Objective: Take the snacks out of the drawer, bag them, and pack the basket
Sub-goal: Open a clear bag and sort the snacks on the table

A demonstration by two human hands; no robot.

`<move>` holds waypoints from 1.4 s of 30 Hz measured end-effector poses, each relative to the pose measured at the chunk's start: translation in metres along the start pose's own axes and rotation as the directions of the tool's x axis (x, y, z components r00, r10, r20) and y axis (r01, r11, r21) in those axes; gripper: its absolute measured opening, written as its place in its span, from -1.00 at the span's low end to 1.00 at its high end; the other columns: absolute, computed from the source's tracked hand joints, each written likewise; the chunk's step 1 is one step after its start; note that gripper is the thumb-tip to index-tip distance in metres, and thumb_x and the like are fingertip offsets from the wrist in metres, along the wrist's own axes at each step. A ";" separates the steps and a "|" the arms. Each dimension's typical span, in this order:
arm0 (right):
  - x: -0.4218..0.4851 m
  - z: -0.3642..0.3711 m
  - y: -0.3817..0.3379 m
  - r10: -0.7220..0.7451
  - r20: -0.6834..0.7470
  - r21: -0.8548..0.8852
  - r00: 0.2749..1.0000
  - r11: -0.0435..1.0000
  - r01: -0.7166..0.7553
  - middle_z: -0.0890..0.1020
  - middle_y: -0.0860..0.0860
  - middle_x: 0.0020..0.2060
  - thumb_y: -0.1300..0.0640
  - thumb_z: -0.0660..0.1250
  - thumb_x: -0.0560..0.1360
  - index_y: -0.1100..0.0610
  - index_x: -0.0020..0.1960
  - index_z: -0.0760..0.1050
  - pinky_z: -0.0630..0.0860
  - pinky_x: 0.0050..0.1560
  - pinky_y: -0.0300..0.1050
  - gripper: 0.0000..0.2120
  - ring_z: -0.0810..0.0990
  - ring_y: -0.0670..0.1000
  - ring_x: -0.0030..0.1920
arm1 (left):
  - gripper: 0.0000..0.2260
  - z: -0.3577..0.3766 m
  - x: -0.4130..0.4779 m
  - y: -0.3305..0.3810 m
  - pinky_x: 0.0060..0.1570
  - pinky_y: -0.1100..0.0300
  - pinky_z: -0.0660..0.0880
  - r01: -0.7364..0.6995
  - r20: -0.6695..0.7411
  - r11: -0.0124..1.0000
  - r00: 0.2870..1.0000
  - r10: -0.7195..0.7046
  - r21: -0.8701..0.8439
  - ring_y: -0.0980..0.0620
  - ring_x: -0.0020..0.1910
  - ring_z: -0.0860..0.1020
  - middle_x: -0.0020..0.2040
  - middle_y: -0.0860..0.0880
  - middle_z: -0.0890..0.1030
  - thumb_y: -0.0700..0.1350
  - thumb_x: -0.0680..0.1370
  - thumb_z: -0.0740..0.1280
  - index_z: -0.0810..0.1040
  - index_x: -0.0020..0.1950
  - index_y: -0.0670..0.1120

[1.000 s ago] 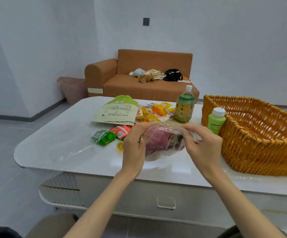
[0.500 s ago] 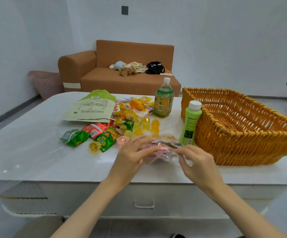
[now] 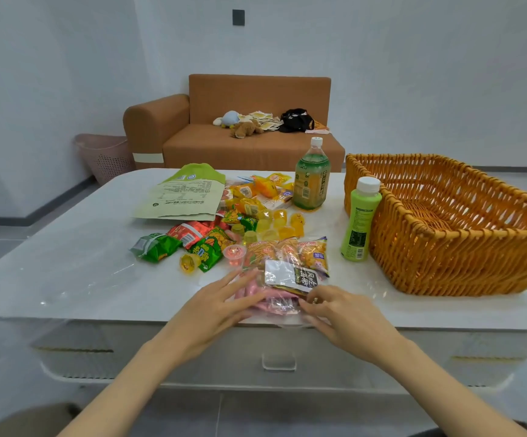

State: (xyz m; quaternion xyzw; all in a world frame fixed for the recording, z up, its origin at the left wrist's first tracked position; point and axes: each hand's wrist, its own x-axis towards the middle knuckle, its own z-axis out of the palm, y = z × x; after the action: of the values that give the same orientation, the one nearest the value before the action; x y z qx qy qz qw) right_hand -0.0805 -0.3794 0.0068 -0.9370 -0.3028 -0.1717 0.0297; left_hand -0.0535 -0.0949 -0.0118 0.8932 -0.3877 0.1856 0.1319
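Both your hands sit on the clear snack bag [image 3: 276, 294], which lies flat at the near edge of the table [image 3: 76, 272], right under your fingertips. Your left hand [image 3: 214, 310] rests spread and flat, fingers apart, pressing on the bag's left side over the pink packets; your right hand [image 3: 334, 310] has thumb and forefinger drawn together at the bag's near right edge (whether they truly pinch the plastic or only touch it, you cannot tell from here). The bag's long axis runs away from you, its far end with the dark-labelled packet pointing ahead of your fingers toward the loose snacks [image 3: 233, 222]. The wicker basket [image 3: 445, 247] stands to the right of your right fingers, so that hand is the nearer one for the carry. Between bag and basket stands the green bottle [image 3: 359, 220], just beside the basket's near left corner, so judge your path to pass in front of it, where bare table lies open. Mind the near edge: the bag's closest part almost overhangs it.
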 end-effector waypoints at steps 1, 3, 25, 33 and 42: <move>0.000 -0.005 0.001 0.022 0.067 0.058 0.998 0.998 -0.026 0.52 -0.16 0.08 -0.12 0.12 0.60 -0.14 0.23 0.55 0.50 -0.27 -0.10 -0.69 0.55 -0.10 0.01 | -0.62 -0.005 -0.001 0.002 0.26 0.08 0.40 -0.001 -0.033 1.000 0.999 0.000 -0.005 -0.04 0.45 0.32 0.49 0.08 0.31 0.16 0.65 0.00 0.39 0.42 0.22; -0.002 -0.013 0.004 0.041 0.177 0.160 0.983 0.985 -0.070 0.48 -0.20 0.20 -0.13 0.08 0.61 -0.21 0.32 0.46 0.52 -0.05 -0.06 -0.66 0.49 -0.12 0.14 | -0.61 -0.010 -0.005 0.004 0.13 0.14 0.51 -0.028 -0.085 0.999 0.996 0.030 0.021 -0.02 0.33 0.47 0.37 0.11 0.48 0.14 0.66 0.00 0.56 0.29 0.15; 0.001 0.003 0.002 0.623 0.255 0.690 0.740 0.418 -0.590 0.64 0.06 -0.40 -0.10 0.31 0.54 0.13 -0.34 0.65 0.32 -0.28 -0.16 -0.59 0.45 -0.09 -0.37 | -0.88 -0.012 -0.006 0.021 0.11 0.23 0.52 0.646 0.193 0.374 0.633 -0.749 -0.666 0.30 -0.09 0.62 -0.25 0.12 0.70 0.04 0.46 0.46 0.72 -0.10 0.03; -0.005 0.015 0.000 0.639 0.024 0.311 0.769 0.726 -0.613 0.51 -0.08 -0.55 -0.22 0.28 0.50 0.06 -0.46 0.43 0.26 -0.31 -0.08 -0.52 0.51 -0.05 -0.37 | -0.82 -0.015 -0.002 0.015 -0.17 0.29 0.49 0.781 0.146 0.507 0.585 -0.797 -0.363 0.27 -0.19 0.60 -0.34 0.18 0.66 0.16 0.42 0.45 0.69 -0.27 0.09; 0.016 0.011 -0.025 0.219 -0.356 -0.107 0.909 0.956 -0.273 0.57 0.11 0.14 0.36 0.50 0.17 0.05 0.17 0.48 0.53 -0.05 0.10 -0.39 0.52 0.22 0.05 | -0.58 -0.005 0.015 0.030 0.06 0.09 0.45 0.798 0.166 0.588 0.602 -0.781 -0.129 0.06 -0.10 0.56 -0.19 0.13 0.58 0.37 0.48 0.19 0.49 -0.14 0.01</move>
State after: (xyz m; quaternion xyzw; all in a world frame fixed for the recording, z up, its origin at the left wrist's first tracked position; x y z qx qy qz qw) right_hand -0.0796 -0.3486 0.0009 -0.9234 -0.1581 -0.3485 0.0305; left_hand -0.0677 -0.1229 0.0015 0.9629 0.0274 0.0286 0.2670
